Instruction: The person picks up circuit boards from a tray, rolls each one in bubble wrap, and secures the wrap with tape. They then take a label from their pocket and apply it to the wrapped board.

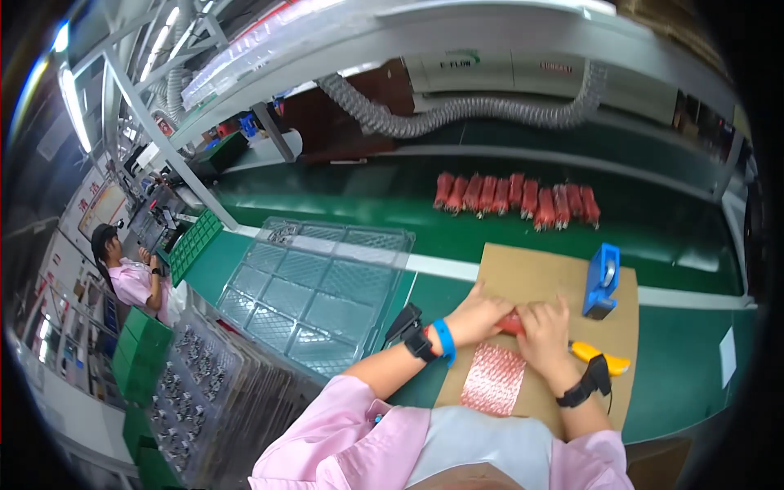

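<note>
My left hand (482,315) and my right hand (542,331) are close together over a brown cardboard sheet (523,269). Between them is a small red wrapped bundle (511,323), mostly covered by the fingers of both hands, which are closed on it. Just below the hands, a piece of pink bubble wrap (494,380) lies flat on the cardboard. A yellow-handled tool (600,358) rests beside my right wrist; its exact kind is hard to make out. Farther up on the right of the cardboard stands a blue tape dispenser (603,282).
Several red wrapped bundles (516,196) lie in a row on the green conveyor belt (351,184) beyond. Clear plastic compartment trays (314,286) are left of the cardboard. A tall tray stack (237,392) holds small metal parts. Another person (139,278) works at far left.
</note>
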### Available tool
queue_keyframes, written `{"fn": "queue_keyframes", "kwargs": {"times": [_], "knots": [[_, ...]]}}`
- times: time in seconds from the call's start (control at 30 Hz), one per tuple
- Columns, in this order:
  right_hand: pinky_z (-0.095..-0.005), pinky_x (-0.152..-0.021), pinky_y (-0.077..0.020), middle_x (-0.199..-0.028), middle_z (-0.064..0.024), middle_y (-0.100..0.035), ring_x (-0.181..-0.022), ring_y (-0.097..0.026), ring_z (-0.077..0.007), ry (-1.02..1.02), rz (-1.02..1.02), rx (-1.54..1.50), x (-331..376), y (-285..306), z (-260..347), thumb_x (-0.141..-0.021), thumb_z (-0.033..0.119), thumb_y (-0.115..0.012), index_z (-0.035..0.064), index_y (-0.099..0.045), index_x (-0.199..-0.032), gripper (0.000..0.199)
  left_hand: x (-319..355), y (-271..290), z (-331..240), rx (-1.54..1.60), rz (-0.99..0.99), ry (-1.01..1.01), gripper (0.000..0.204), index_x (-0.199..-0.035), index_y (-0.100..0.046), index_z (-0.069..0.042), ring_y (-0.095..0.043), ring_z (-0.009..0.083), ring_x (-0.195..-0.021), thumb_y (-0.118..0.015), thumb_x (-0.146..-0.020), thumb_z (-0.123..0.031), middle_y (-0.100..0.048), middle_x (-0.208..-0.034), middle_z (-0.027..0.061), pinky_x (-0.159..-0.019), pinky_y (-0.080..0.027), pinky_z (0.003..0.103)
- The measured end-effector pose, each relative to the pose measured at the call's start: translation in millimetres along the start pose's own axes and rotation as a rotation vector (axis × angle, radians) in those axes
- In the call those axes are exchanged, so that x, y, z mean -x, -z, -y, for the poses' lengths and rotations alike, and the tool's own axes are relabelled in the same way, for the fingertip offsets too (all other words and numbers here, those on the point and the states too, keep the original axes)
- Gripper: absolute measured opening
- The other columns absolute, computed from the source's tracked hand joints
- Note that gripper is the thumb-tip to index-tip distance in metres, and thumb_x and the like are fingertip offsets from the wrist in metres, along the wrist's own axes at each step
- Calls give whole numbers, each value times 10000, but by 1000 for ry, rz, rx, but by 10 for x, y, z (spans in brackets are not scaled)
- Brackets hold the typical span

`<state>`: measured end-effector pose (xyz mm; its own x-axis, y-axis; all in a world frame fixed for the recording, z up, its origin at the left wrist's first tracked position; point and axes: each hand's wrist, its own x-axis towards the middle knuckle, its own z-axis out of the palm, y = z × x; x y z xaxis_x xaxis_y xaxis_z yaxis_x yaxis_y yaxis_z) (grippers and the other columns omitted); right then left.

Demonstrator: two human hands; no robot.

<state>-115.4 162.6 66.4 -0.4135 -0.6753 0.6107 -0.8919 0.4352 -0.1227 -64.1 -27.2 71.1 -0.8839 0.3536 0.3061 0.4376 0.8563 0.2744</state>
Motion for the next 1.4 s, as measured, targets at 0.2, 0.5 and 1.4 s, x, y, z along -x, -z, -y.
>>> {"fn": "queue_keyframes", "kwargs": {"times": [0.2, 0.5, 1.4], "knots": [[-406, -840, -479, -929, -84, -648, -853, -628, -253, -218, 462, -658, -144, 245, -96, -754, 228, -743, 34, -612, -1067, 391, 126, 8, -22, -253, -35, -78, 135, -900, -553, -112, -613, 223, -846, -597, -776, -141, -564, -783, 43, -1033, -277, 629], [-229, -756, -496, -964, -64, -658, -863, -627, -113, -898, 872, -1760, 184, 268, -159, -856, 135, -676, -33, -594, -1098, 306, 164, 365, -365, -391, -65, -423, 115, -915, -550, -124, -578, 156, -827, -529, -806, -154, -491, -771, 9, -1043, -261, 668], [-323, -874, -432, -996, -35, -599, -1001, -530, -149, -507, -186, -795, -135, 390, -25, -735, 231, -786, 40, -617, -1092, 439, -138, 145, -644, 1617, -313, 491, 268, -1188, -491, -21, -590, 111, -841, -529, -962, -160, -600, -1003, 52, -737, -498, 260]]}}
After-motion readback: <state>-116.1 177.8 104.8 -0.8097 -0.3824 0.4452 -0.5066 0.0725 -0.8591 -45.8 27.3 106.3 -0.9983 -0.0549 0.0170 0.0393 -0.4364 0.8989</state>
